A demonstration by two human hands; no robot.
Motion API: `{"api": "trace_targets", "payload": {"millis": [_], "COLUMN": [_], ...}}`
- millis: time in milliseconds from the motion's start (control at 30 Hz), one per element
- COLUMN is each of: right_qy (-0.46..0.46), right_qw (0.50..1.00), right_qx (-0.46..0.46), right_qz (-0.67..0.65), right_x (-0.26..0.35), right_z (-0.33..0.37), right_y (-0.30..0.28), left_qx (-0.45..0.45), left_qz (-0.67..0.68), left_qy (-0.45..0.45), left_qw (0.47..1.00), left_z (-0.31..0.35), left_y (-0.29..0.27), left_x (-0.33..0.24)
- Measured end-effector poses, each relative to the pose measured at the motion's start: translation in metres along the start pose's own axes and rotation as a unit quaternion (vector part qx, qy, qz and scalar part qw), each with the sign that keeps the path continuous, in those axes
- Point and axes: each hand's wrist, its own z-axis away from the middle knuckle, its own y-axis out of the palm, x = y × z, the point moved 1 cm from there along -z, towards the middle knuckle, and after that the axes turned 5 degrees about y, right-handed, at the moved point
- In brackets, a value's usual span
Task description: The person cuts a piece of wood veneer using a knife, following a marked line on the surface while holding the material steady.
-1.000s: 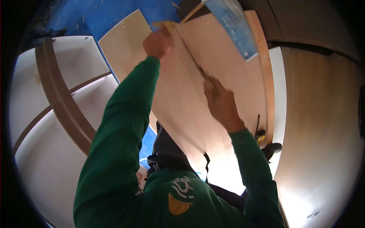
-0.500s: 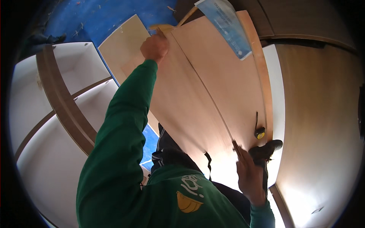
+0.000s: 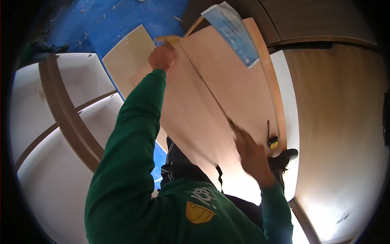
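Observation:
A large light plywood sheet [image 3: 227,85] lies in front of me, with a thin dark line running down it from the far end toward me. My left hand [image 3: 162,57], arm stretched out in a green sleeve, is closed at the far end of that line on a yellowish wooden strip [image 3: 172,38]. My right hand [image 3: 252,154] is blurred and sits on the near part of the line. It grips a thin dark tool [image 3: 233,124] whose tip touches the sheet. I cannot tell what kind of tool it is.
A yellow tape measure [image 3: 273,142] lies on the sheet by its right edge. A blue-and-white leaflet [image 3: 233,34] rests at the far end. A white cabinet carcass [image 3: 61,122] with brown edges lies at left on blue floor covering [image 3: 122,20]. A brown panel [image 3: 341,122] is at right, and my black shoe [image 3: 284,156].
My right hand ran down the line toward me from the sheet's middle, then came back up a little. My left hand stayed at the far end.

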Motion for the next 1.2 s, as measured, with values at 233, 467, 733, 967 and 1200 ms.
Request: {"api": "trace_targets", "payload": {"millis": [233, 467, 733, 967, 1200], "right_qy": [-0.073, -0.165, 0.022, -0.074, -0.113], "right_qw": [0.993, 0.976, 0.998, 0.992, 0.988], "right_qx": [-0.060, -0.112, 0.002, -0.054, -0.082], "right_qz": [0.071, -0.083, 0.050, 0.092, -0.072], "right_x": [0.024, 0.030, 0.013, 0.016, 0.020], "right_z": [0.029, -0.202, 0.008, 0.031, -0.186], "right_y": [-0.019, 0.087, -0.005, -0.012, 0.084], "left_qx": [0.004, -0.010, 0.000, 0.006, -0.010], "left_qz": [0.009, 0.027, 0.037, 0.011, 0.036], "left_qy": [-0.009, -0.018, 0.000, -0.016, 0.022], "left_qw": [1.000, 0.999, 0.999, 1.000, 0.999], "left_z": [0.001, 0.003, 0.011, -0.002, 0.008], "left_y": [0.000, 0.007, -0.010, 0.005, -0.001], "left_x": [0.001, 0.003, -0.006, 0.003, -0.003]}}
